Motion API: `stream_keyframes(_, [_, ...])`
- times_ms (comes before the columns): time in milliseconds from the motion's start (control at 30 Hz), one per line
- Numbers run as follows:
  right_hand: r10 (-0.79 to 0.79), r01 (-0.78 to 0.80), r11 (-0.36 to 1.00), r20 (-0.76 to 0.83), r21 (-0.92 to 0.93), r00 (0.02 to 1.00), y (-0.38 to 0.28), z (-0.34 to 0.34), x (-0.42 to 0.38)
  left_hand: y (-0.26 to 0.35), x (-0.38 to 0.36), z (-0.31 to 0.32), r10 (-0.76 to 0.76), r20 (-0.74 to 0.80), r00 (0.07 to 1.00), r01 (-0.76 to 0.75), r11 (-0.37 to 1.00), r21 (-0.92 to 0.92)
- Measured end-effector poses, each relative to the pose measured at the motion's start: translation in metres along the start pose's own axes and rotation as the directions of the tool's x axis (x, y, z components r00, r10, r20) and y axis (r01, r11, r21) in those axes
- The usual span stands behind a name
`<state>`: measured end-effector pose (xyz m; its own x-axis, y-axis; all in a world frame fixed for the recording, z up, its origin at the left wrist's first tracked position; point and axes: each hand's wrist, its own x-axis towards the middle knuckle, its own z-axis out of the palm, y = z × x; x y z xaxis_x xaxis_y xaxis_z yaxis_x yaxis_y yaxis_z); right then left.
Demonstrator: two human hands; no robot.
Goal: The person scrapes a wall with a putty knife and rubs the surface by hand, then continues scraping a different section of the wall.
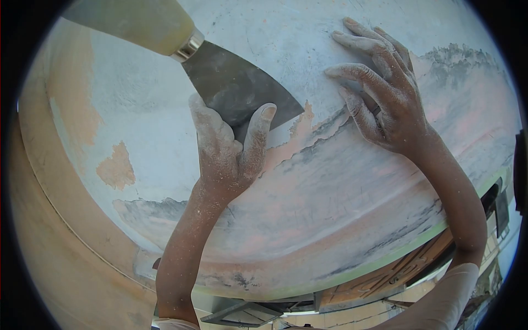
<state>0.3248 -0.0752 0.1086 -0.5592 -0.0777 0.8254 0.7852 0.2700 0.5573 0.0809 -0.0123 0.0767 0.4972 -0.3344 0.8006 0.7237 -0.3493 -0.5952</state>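
A putty knife [234, 82] with a yellowish handle [140, 25] and a metal ferrule crosses the upper left of the head view. Its dark blade, smeared with pale dust, points down to the right. My left hand [228, 146] is closed on the blade's lower part, with the thumb on the right side and the fingers on the left. The fingers are partly hidden. To the right, my right hand [385, 88] rests with spread, bent fingers against the white, patchy painted surface [291, 41]. Whitish dust coats both hands.
Ragged peeled edges and grey-pink bare patches [341, 187] run across the surface. A beige band [82, 209] curves along the left. At the bottom lie carved brown wooden panels [379, 275] and a dark frame [242, 312].
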Motion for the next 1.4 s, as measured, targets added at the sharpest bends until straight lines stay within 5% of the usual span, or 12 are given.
stream_keyframes(1400, [0.006,-0.005,0.999,-0.035,0.042,0.999,-0.002,0.0,0.001,0.013,0.001,0.007,-0.077,-0.039,0.996,0.078,0.996,0.04])
